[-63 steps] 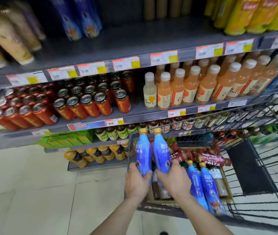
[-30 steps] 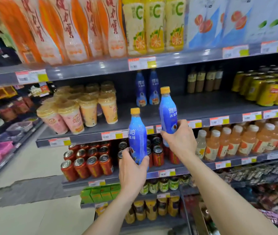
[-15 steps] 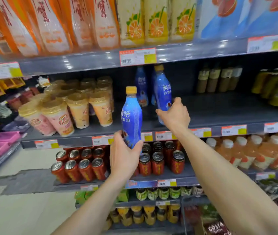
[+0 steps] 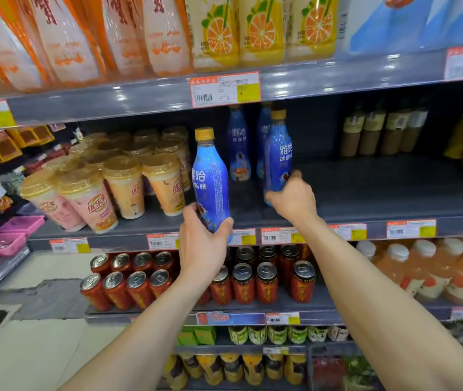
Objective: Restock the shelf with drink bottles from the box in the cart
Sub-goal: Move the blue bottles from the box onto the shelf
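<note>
Hands each gripping 1 blue bottle, left hand, right hand

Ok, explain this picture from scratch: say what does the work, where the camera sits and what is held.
No machine here: a person works with two bare hands. The picture comes from a head-worn camera looking forward and down. The left hand grips a blue plastic bottle with a yellow cap in front of the grey metal shelf. The right hand grips a second such bottle further in; its base is hidden, so whether it stands is unclear. Two more blue bottles stand at the back, gold-lidded plastic drink cups to the left, red metal cans one shelf below.
</note>
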